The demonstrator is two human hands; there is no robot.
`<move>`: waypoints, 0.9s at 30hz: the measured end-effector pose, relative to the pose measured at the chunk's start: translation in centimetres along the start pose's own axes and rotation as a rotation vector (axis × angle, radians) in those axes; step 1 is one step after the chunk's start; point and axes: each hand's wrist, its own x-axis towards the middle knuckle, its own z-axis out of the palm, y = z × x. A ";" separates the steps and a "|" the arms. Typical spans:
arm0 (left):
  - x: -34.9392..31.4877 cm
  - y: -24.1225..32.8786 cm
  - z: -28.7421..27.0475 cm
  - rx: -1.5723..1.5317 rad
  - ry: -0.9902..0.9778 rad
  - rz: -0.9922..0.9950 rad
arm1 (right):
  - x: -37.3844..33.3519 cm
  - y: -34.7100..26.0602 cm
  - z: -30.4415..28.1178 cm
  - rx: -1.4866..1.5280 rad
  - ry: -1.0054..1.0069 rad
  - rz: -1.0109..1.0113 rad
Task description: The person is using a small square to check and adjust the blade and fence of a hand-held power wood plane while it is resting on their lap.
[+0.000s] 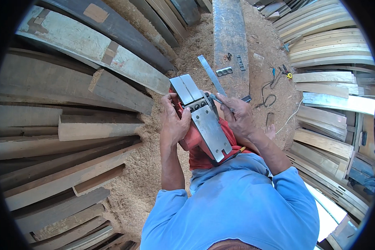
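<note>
A red electric hand planer (210, 129) lies upside down over my lap, with its two metal sole plates facing up. Between the plates the cutter drum (197, 106) shows a row of bolts. My left hand (173, 118) grips the planer's side, its thumb at the drum's near end. My right hand (237, 114) is closed round a thin flat metal strip (211, 73), which slants up and away to the left past the planer; whether it is a file or a blade I cannot tell. The fingers hide its lower end.
Beyond the planer a long worn plank (231, 29) carries a metal piece with round holes (224, 71), a dark slotted bar (241, 63) and small loose parts. Stacked boards (100, 125) crowd the left, more timber (329, 54) the right. A dark cord (263, 93) and yellow-handled tool (289, 76) lie on the sawdust-covered floor.
</note>
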 end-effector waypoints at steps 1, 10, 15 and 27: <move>0.0 0.0 0.0 -0.016 -0.004 -0.004 | 0.1 0.4 0.3 -0.016 0.021 -0.019; 0.1 -0.3 0.0 -0.015 -0.012 -0.004 | 0.3 -0.1 1.5 -0.030 0.042 -0.122; 0.3 -0.2 0.0 -0.005 -0.009 -0.003 | 0.3 0.6 1.6 -0.068 0.019 -0.161; 0.1 0.4 -0.1 0.010 -0.020 -0.028 | 0.2 0.9 1.1 -0.074 0.000 -0.060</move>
